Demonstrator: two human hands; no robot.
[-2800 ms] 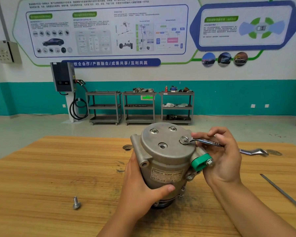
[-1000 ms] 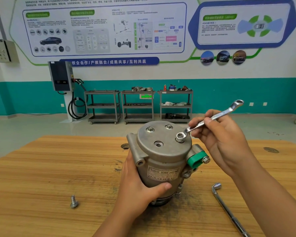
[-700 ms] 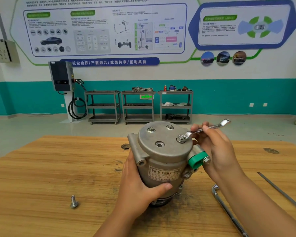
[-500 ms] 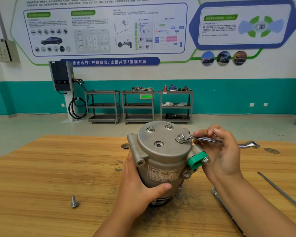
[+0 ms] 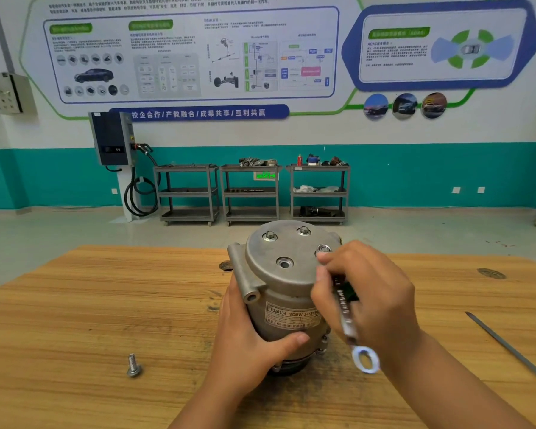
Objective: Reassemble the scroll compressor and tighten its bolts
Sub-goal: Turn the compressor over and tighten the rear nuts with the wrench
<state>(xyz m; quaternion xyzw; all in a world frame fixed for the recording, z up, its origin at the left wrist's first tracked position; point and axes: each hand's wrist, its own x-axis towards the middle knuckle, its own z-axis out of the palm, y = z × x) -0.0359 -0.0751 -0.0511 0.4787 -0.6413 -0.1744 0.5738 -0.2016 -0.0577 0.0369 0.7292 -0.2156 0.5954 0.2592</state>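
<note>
Currently left hand [image 5: 248,339] wraps compressor [image 5: 285,274], bracing it upright on surface [image 5: 90,305]; right hand [image 5: 369,292] grips wrench [image 5: 345,317], ring seemingly on lid bolt [image 5: 323,249], likely tightening.

Light: bright, even, soft.
Shadows: faint, just a dark patch under the compressor [image 5: 288,274].
Blur: right hand [image 5: 369,292] and wrench [image 5: 365,360] smeared, the rest fairly sharp.
Edges: poster [image 5: 183,54] lines bowing.

Hands bare: left hand [image 5: 248,342], right hand [image 5: 379,294] — forearms bare too, thumbnail short.
</note>
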